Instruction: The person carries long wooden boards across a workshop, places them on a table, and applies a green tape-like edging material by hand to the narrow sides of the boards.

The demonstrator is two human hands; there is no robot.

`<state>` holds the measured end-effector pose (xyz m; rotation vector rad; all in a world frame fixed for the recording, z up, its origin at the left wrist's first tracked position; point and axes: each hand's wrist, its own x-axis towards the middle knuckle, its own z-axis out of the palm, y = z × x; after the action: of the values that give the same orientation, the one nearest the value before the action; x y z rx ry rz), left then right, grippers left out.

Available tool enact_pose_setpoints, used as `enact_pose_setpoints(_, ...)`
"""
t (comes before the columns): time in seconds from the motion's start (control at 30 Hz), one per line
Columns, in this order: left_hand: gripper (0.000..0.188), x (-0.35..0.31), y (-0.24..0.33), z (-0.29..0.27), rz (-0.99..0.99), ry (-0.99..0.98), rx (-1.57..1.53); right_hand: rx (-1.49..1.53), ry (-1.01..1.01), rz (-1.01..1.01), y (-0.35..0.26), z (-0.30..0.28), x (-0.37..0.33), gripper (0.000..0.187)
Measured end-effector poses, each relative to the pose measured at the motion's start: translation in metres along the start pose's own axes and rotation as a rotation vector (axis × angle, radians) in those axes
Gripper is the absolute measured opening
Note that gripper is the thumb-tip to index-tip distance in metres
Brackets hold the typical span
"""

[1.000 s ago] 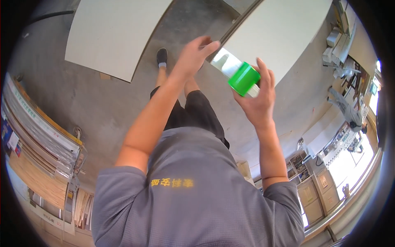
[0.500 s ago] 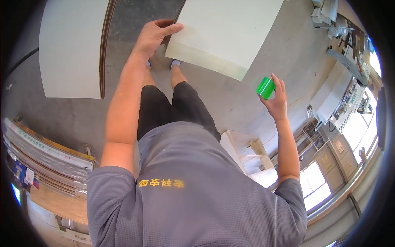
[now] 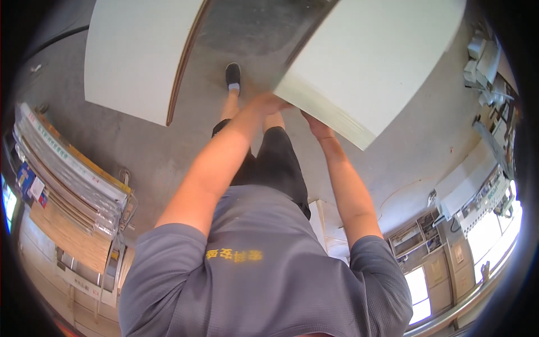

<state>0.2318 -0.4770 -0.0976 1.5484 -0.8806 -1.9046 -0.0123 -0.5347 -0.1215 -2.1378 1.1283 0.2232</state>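
Observation:
A stack of large white panels (image 3: 370, 62) lies ahead of me, with a pale yellowish-green band (image 3: 328, 115) along its near edge. My left hand (image 3: 273, 103) is at the stack's near left corner, its fingertips hidden at the edge. Just to its right, my right hand (image 3: 320, 128) reaches beneath the near edge. The panel covers most of those fingers, so whatever they hold does not show. The green tape roll is out of sight.
Another white panel stack (image 3: 140, 56) stands to the left, across a strip of grey floor (image 3: 241, 33). Long wrapped boards (image 3: 73, 168) lie on a rack at the lower left. Metal parts and equipment (image 3: 483, 163) line the right side.
My right hand, holding a green tape roll earlier, has moved left to below the panel's near edge. My left hand has come down to the corner. One foot has stepped forward, and the view has shifted.

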Motion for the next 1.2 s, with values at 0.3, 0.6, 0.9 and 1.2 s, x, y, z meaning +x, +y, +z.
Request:
enact_pose_setpoints(0.3, 0.035, 0.007, -0.002, -0.055, 0.146, -0.049, -0.648, 0.231, -0.582, 0.197, -0.173, -0.113, -0.027, 0.050)
enact_pose_setpoints(0.6, 0.039, -0.036, 0.015, -0.117, 0.182, 0.192, -0.673, -0.475, -0.013, -0.200, -0.210, -0.169, 0.006, 0.102)
enact_pose_setpoints(0.9, 0.040, -0.057, 0.033, -0.151, 0.159, 0.318, -0.700, -0.504, -0.005, -0.237, -0.210, -0.170, 0.008, 0.102)
enact_pose_setpoints(1.2, 0.046, -0.091, 0.062, -0.155, 0.227, 0.361, -0.565, -0.515, 0.002, -0.232, -0.211, -0.170, 0.007, 0.103)
